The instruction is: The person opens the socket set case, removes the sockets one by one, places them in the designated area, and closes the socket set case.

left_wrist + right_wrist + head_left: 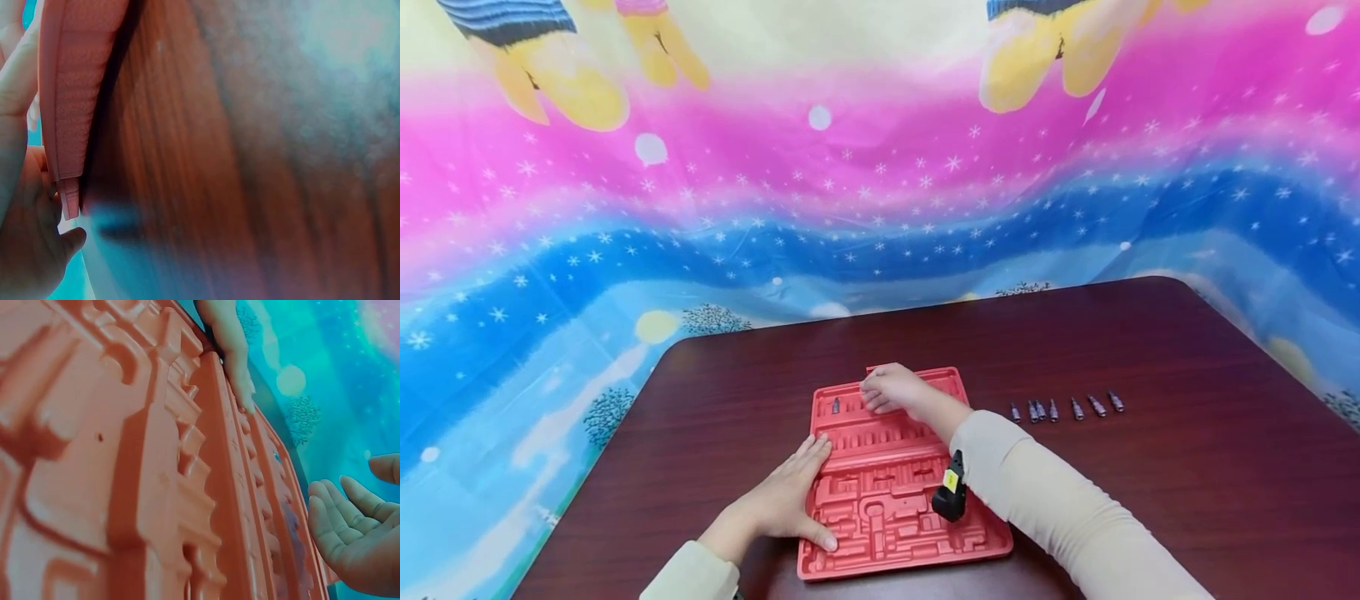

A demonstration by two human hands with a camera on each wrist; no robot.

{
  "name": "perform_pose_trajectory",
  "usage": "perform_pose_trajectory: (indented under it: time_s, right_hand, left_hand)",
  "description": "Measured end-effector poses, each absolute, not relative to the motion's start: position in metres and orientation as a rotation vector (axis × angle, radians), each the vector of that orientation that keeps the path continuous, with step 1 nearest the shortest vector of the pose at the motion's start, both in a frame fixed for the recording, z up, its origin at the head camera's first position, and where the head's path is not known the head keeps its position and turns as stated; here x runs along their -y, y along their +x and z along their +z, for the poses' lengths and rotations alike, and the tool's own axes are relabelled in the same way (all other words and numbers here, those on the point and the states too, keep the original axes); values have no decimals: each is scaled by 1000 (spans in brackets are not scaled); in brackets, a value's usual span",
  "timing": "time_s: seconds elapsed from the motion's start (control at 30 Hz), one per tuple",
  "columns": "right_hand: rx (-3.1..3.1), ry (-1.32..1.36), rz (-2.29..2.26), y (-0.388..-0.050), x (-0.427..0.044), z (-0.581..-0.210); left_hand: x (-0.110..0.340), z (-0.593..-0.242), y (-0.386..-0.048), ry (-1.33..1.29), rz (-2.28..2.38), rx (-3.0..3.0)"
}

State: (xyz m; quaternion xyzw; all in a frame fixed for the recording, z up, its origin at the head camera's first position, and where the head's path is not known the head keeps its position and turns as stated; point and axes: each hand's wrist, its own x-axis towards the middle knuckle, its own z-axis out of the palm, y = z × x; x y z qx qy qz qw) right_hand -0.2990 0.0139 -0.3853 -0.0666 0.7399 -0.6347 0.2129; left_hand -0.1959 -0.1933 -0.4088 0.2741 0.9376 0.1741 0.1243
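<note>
An open red plastic tool case (pixel 901 504) with moulded slots lies on the table. My left hand (pixel 786 492) rests on its left edge, fingers straight and thumb over the lower half. Above the upper slots is my right hand (pixel 895 389), its fingers loosely bent. In the right wrist view the right hand (pixel 356 531) shows fingers and thumb apart, with nothing visible between them. One small dark metal bit (pixel 836 406) sits in the upper left slot. The right hand and forearm hide part of the case.
Several small metal bits (pixel 1078 408) lie in a loose row on the dark wooden table (pixel 760 367), right of the case. A patterned cloth (pixel 880 208) hangs behind the table. A black wrist camera (pixel 951 492) is on the right sleeve.
</note>
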Motion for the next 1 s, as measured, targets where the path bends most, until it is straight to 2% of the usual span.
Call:
perform_pose_trajectory:
  time_s: [0.67, 1.0]
  right_hand:
    - [-2110, -252, -1593, -322, 20, -391]
    - [-2346, -271, -1356, -319, 40, -389]
  left_hand:
    - [192, -407, -198, 791, 504, -2710]
    - [193, -407, -198, 792, 478, -2716]
